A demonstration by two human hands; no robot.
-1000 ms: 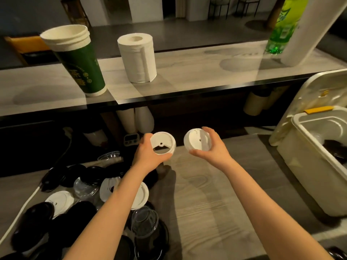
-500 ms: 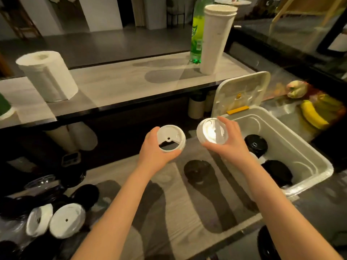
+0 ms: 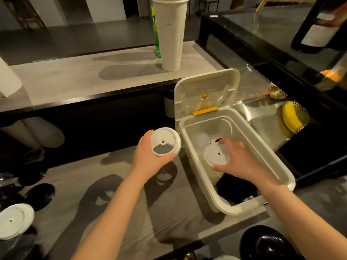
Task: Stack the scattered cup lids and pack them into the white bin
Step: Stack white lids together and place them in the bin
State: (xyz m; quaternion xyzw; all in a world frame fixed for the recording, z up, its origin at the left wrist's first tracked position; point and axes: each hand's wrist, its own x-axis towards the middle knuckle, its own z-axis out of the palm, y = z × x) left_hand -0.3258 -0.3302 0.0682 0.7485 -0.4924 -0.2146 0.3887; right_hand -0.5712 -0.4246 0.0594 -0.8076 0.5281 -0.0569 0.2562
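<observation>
Now packing: right hand (image 3: 242, 162), fingers spread round white lid (image 3: 216, 154), above white bin (image 3: 199, 166); left hand (image 3: 148, 158) gripping second lid (image 3: 165, 141); next, probably release.

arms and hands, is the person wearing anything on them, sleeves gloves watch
Nothing visible. The left hand and right hand are ungloved and ringless; the left forearm and right forearm are bare to the frame edge, no sleeve, watch or bracelet.

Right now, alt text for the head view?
The right hand holds a white lid over the open white bin, while the left hand holds a second lid just outside its left wall. More lids, black and white, lie on the counter at far left.
</observation>
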